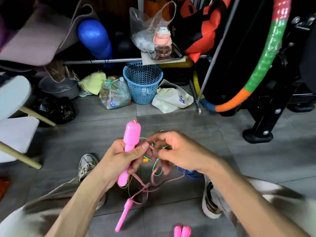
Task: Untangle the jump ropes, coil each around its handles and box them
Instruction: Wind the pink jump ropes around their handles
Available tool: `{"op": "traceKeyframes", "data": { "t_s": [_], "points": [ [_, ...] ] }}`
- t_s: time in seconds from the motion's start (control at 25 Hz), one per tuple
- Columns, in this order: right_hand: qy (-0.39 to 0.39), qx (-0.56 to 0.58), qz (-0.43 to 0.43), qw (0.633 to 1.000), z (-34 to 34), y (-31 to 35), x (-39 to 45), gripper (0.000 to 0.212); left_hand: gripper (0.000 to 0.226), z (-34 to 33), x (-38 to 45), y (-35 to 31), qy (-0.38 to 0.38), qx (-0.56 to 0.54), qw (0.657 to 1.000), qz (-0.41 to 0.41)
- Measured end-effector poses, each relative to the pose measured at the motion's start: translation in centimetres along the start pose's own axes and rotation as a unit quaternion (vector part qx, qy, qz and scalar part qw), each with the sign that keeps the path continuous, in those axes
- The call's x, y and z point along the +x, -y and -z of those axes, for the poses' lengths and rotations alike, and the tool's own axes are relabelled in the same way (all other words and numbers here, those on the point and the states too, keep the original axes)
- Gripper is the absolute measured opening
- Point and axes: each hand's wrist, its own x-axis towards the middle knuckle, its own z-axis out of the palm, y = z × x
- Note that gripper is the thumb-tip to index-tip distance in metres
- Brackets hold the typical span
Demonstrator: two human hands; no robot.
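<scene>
Left hand [119, 159] wrapped around a pink handle [130, 146], held upright above the floor [239, 159], thumb pressed near the neck. Right hand [177, 151] just beside it, fingers curled, pinching the knot [151, 147] where green cord [156, 165] and pink-striped cord [145, 187] cross. Tangle hangs below both hands between the two shoes; second pink handle [124, 214] dangles low from the striped cord. Blue rope bundle [188, 172] sits behind the right wrist, partly hidden. Two more pink handle ends [182, 231] at bottom edge. Blue mesh basket [142, 82] well back by the rack.
</scene>
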Motion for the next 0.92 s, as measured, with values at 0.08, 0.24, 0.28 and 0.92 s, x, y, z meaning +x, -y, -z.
{"op": "traceKeyframes", "data": {
  "t_s": [0.08,0.24,0.28,0.92],
  "points": [
    [-0.057,-0.003,-0.003,0.998,1.4,-0.2,0.2,0.015,0.022,0.1,0.0,0.0,-0.005,0.014,1.0,0.013],
    [-0.37,-0.223,0.01,0.902,6.8,-1.5,0.6,0.015,0.015,0.3,-0.1,0.0,0.012,0.048,0.997,0.059],
    [-0.426,-0.288,-0.007,0.858,7.6,-1.8,0.6,0.015,0.016,0.4,-0.2,0.0,0.008,0.047,0.997,0.061],
    [-0.384,-0.16,0.013,0.909,6.0,-1.1,0.5,0.019,0.023,0.5,-0.1,0.4,0.013,0.052,0.996,0.067]
  ]
}}
